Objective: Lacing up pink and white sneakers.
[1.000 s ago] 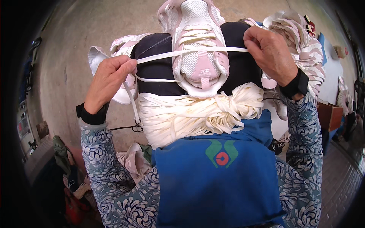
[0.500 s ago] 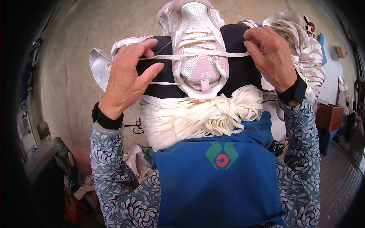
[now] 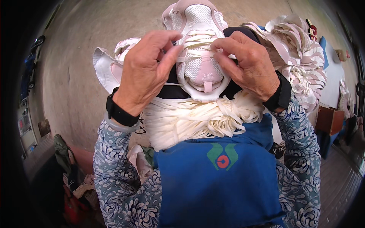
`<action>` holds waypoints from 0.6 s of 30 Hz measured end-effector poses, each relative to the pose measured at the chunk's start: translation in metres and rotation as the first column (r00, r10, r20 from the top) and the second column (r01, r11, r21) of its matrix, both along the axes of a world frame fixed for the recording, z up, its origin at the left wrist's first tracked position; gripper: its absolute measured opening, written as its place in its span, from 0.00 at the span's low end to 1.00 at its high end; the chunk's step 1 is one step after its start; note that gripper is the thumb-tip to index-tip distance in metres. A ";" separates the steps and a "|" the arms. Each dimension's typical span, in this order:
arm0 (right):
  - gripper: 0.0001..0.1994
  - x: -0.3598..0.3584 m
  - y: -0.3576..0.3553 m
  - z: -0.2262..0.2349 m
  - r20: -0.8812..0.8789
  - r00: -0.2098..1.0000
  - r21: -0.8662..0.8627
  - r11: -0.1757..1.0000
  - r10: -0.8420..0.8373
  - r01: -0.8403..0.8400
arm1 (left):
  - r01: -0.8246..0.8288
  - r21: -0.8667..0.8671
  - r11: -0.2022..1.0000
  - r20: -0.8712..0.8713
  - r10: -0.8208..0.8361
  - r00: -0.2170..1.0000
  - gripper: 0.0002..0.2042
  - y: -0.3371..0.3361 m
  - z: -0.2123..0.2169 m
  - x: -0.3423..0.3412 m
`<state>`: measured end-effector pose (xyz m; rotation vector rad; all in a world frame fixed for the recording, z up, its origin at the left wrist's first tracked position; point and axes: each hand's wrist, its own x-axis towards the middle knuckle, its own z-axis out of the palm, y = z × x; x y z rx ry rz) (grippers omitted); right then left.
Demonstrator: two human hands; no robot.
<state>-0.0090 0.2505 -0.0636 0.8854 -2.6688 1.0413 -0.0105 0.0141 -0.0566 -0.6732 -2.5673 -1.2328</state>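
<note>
A pink and white sneaker upper (image 3: pixel 204 74) stands in front of me, its tongue and heel opening toward me. A cream shoelace (image 3: pixel 195 53) crosses its eyelets in several rows. My left hand (image 3: pixel 150 68) is at the left eyelet edge, fingers curled round the lace where it leaves the shoe. At the right edge, my right hand (image 3: pixel 249 64) has its thumb and forefinger bent close on the lace by the upper eyelets. The exact pinch of both hands is partly hidden. A thick bundle of cream laces (image 3: pixel 182 119) lies across my lap, just below the shoe.
A blue apron (image 3: pixel 216 186) covers my lap. Stacked pink and white shoe uppers (image 3: pixel 300 53) lie on the right, with more uppers (image 3: pixel 108 70) on the left. Black padding (image 3: pixel 243 32) shows behind the shoe. A brown box (image 3: pixel 330 118) stands farther right.
Both hands have moved inward from the sides to the shoe's eyelets. The lace that stretched sideways between them is drawn in close to the shoe.
</note>
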 end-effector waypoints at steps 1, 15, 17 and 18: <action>0.08 0.002 0.000 -0.001 0.012 1.000 0.024 1.000 -0.016 0.015 | 0.014 -0.053 0.998 0.028 -0.013 1.000 0.07 0.004 -0.001 -0.002; 0.17 0.010 0.012 -0.002 0.098 0.993 0.113 0.991 0.061 -0.072 | 0.074 -0.066 0.995 0.184 -0.061 0.981 0.08 0.012 -0.006 -0.005; 0.19 0.011 0.012 -0.002 0.118 0.992 0.124 0.990 0.046 -0.061 | 0.067 -0.089 0.994 0.214 -0.046 0.976 0.07 0.016 -0.004 -0.005; 0.19 0.011 0.012 -0.001 0.116 0.992 0.120 0.991 0.045 -0.059 | 0.068 -0.093 0.993 0.213 -0.047 0.976 0.07 0.016 -0.005 -0.006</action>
